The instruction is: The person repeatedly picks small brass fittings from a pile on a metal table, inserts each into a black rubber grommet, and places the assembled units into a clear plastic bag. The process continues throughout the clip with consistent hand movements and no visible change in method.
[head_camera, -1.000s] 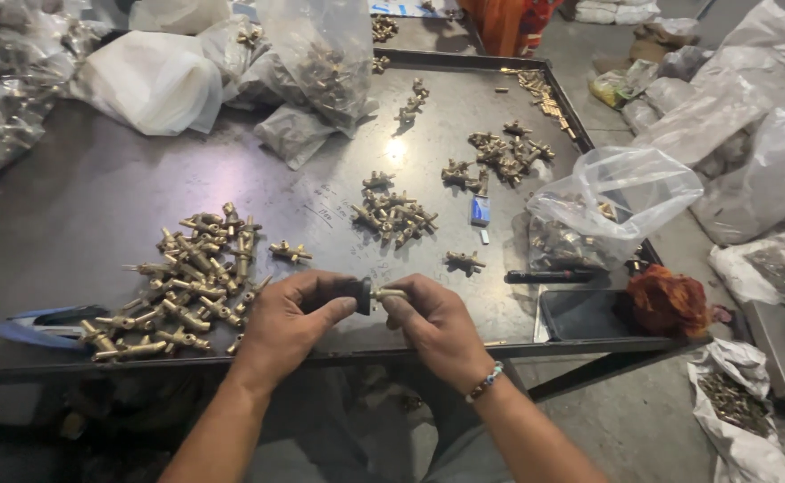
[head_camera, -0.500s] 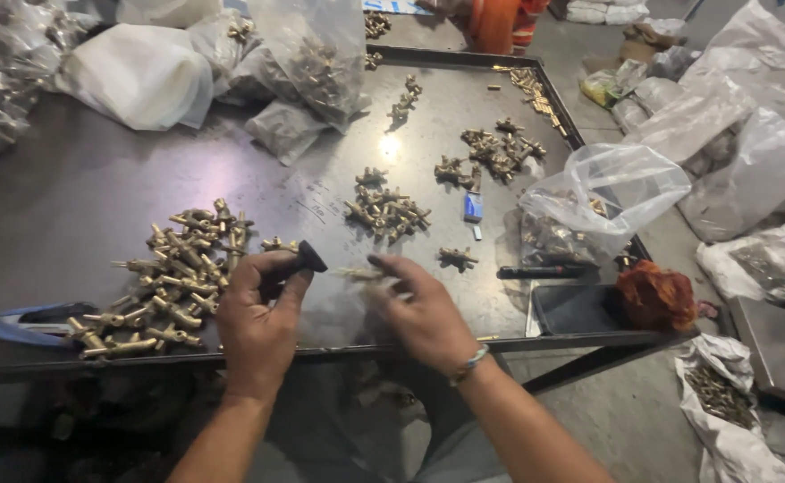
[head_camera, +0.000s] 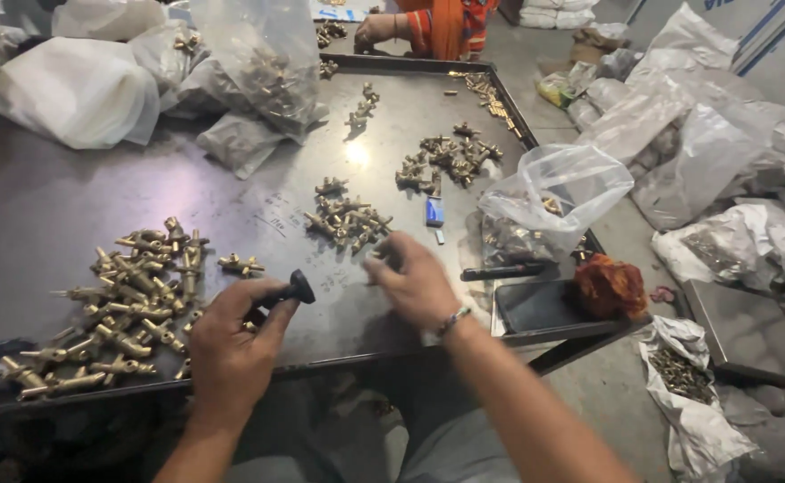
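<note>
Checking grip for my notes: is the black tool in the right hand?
No, the left hand holds the black tool; the right hand reaches toward the brass fittings.

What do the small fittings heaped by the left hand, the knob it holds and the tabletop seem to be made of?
Heap of golden T-shaped fittings: probably brass, yellow metallic glint. Small black round-headed knob in the left hand: matte, perhaps plastic or rubber; hard to tell. Dark grey tabletop: likely sheet metal, dull sheen with a lamp reflection.
</note>
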